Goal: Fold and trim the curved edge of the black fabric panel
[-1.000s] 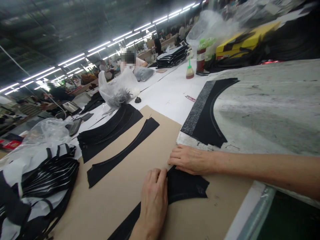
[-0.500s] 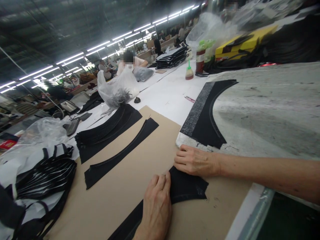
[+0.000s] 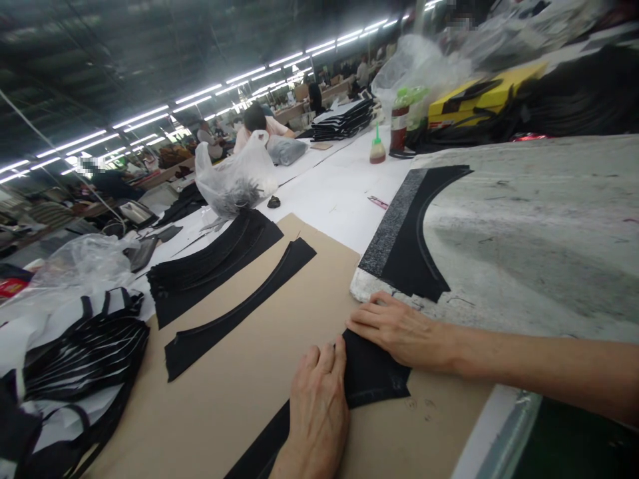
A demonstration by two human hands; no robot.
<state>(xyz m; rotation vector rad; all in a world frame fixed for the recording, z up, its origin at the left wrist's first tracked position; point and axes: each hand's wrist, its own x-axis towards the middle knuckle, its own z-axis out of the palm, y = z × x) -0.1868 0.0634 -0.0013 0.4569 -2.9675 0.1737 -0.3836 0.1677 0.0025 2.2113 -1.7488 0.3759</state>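
Note:
A black fabric piece with a wide curved end and a long narrow strip lies on the tan board. Across its middle rests my left hand, with slightly bent fingers lying on the cloth, thumb hidden. My right hand lies over the upper edge of the wide end, fingers stretched out towards the left hand. Farther left on the board is a curved black fabric strip, beside a stack of similar pieces. Above my right hand, a black piece with a grey speckled band lies on a pale, stained pad.
A seam ripper or small pink tool lies on the white table. Behind it stand a green-tipped glue bottle and a dark red bottle. A plastic bag sits farther back. Black straps are heaped at left. A person works beyond.
My right hand's fingers have straightened and flattened over the fabric's edge, and its wrist sits slightly lower. My left hand stays on the cloth, shifted slightly right in view.

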